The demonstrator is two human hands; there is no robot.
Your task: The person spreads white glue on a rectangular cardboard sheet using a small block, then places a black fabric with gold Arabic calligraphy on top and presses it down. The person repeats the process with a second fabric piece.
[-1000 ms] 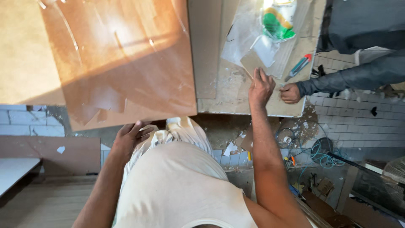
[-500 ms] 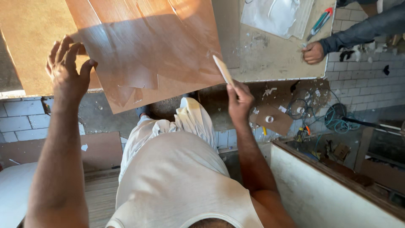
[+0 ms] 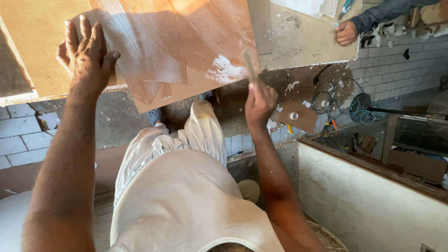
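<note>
The left hand [image 3: 86,53] lies flat, fingers spread, on the glossy brown laminate sheet [image 3: 172,46] atop the workbench; the right hand [image 3: 259,103] is closed on a thin flat scraper [image 3: 249,65], seemingly spreading white adhesive [image 3: 224,71]; only one corner patch is coated, most of the sheet bare.
</note>
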